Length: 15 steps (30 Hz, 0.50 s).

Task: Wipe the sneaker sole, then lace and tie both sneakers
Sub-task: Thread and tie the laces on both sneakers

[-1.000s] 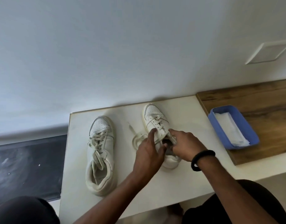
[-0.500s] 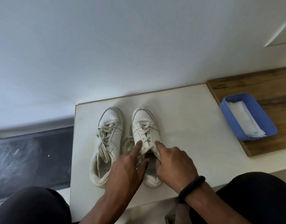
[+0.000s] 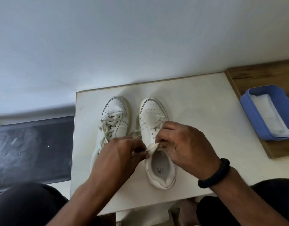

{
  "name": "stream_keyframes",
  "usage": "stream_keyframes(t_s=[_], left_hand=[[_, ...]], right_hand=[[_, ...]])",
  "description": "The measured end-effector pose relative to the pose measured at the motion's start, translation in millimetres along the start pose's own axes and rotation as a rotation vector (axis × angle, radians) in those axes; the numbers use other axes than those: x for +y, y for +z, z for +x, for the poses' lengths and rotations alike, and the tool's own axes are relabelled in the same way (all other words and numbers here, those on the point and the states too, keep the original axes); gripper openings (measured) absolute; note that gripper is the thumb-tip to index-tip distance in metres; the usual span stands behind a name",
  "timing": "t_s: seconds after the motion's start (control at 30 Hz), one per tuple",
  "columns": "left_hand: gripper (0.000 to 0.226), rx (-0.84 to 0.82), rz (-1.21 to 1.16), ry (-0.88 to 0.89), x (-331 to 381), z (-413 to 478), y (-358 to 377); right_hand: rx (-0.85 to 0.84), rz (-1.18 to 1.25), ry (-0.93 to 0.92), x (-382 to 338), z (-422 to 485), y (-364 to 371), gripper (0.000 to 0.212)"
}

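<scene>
White tabletop (image 3: 197,103): sneaker (image 3: 151,110) lace (image 3: 151,146) between left hand (image 3: 119,154) and right hand (image 3: 186,141).

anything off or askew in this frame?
Nothing spilled or damaged. The left sneaker and right sneaker stand upright side by side on the board. Only loose bit: the lace, pinched by left hand and right hand over the right sneaker's opening, has slack lying between the shoes. The wipe sits in the blue tray.

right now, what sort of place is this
Probably a room at home: a plain white wall, a small white table bearing two sneakers, and a wooden top with a blue tray.
</scene>
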State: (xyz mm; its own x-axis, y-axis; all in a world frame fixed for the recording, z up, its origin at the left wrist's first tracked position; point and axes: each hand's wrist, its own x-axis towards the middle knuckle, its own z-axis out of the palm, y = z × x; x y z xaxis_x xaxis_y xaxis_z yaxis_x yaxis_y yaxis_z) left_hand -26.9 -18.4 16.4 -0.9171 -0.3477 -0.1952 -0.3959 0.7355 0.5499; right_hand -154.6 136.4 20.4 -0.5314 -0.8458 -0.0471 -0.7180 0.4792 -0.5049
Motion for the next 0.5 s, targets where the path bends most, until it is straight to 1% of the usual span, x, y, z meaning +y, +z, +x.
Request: stream_keyframes(t_s=[0.03,0.1,0.13,0.2,0.23,0.3,0.37,0.43,0.5], left_hand=[[0.009,-0.019,-0.056,-0.029,-2.2,0.5,-4.9],[0.011,-0.031,-0.183,-0.085,-5.5,0.6,-13.0],[0.014,-0.033,-0.215,-0.081,-6.5,0.7,-15.6],[0.018,-0.071,-0.247,-0.044,-6.7,0.5,-19.4],[0.019,-0.111,-0.264,-0.032,-6.6,0.3,-20.5],[0.022,-0.238,-0.297,-0.025,-10.1,0.4,-21.3],[0.028,-0.357,-0.331,-0.029,-13.0,-0.3,-23.4],[0.034,-0.377,-0.439,-0.056,-14.1,0.6,-28.7],[0.036,-0.328,-0.598,-0.111,-14.8,3.0,-34.7]], right_hand=[[-0.016,0.062,0.013,3.9,1.6,-3.4,0.012],[-0.096,0.216,0.066,10.6,4.4,-10.5,0.01],[-0.158,0.281,0.098,13.0,5.1,-13.9,0.009],[-0.25,0.321,0.127,15.7,5.5,-18.5,0.008],[-0.264,0.313,0.123,16.8,5.1,-18.7,0.01],[-0.252,0.301,0.103,16.9,5.4,-17.7,0.018],[-0.238,0.372,0.068,15.6,7.0,-18.6,0.023],[-0.207,0.527,0.057,16.5,9.5,-24.3,0.027],[-0.181,0.665,0.081,21.8,11.2,-32.9,0.035]])
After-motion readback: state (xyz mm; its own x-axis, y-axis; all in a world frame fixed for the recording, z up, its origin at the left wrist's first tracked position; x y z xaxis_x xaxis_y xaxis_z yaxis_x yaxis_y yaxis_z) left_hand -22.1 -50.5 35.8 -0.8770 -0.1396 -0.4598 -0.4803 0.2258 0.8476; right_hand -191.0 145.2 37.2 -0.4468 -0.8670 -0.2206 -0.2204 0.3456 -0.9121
